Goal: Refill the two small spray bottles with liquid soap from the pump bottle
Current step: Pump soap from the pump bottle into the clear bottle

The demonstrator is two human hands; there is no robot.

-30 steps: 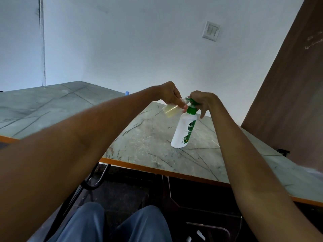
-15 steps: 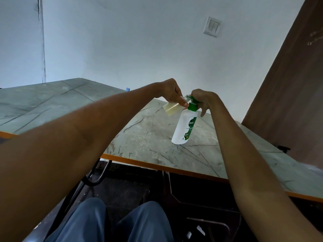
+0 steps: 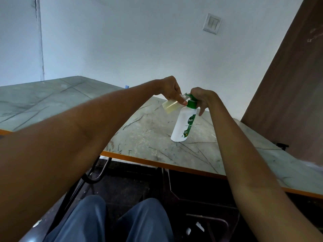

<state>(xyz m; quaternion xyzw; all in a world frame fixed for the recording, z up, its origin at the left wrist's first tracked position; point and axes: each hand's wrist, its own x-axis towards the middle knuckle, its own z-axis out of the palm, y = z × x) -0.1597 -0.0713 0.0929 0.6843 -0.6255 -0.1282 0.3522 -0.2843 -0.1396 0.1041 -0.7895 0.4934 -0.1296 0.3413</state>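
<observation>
Marble-patterned tabletop (image 3: 150,137), orange-edged, carries the white pump bottle (image 3: 183,126); it stands on its base near the middle of the surface, leaning slightly in the wide-angle view, its green pump head (image 3: 191,102) uppermost. Your right hand (image 3: 202,98) covers that pump head from above — its grip is clenched on the pump, one finger hanging free beside the bottle's shoulder. Your left hand (image 3: 170,89) pinches the small spray bottle (image 3: 172,105) near its neck, grip closed on it; the bottle is held in the air, tilted, with its open end just beside the green spout and its base pointing down and left. Pale yellow liquid shows inside its clear body; whether the spout touches the opening cannot be told. A small blue object (image 3: 127,86) sits at the far tabletop edge, too small to identify. A light switch (image 3: 211,23) is on the white wall; your knees in blue trousers (image 3: 111,222) lie below the tabletop — a brown panel (image 3: 288,88) rises at right.
</observation>
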